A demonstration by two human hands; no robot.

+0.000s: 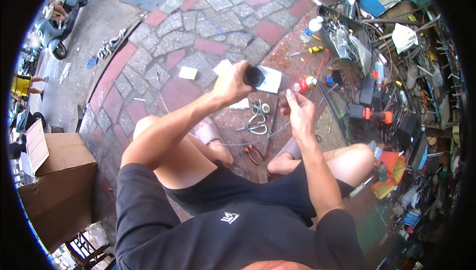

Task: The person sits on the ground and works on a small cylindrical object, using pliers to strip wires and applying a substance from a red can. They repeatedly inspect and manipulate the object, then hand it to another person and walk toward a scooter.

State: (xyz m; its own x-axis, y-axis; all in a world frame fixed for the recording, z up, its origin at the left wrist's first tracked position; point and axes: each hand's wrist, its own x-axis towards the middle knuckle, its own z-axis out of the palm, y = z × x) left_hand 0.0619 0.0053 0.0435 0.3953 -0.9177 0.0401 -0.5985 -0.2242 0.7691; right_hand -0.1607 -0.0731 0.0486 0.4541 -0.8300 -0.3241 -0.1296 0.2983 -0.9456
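Observation:
My left hand [233, 84] is wrapped round a black cylindrical part [254, 76], whose dark round end faces up. Just to the right, my right hand [300, 113] is raised with its fingers curled in toward the thumb; anything between them is too small or hidden to make out. Beyond its fingertips is a red spray can [304, 84] with a yellowish top. Below the black part lies a white sheet [270, 79]. Scissors [258, 125] and orange-handled pliers [253, 154] rest on the ground between my feet, near small metal parts [261, 107].
A heap of tools and scrap with a grey bin [344, 39] fills the right side. An orange-and-black power tool [369, 115] lies near my right knee. A cardboard box [59, 180] stands at the left. Scooters [55, 34] and a person in yellow [21, 86] are farther left.

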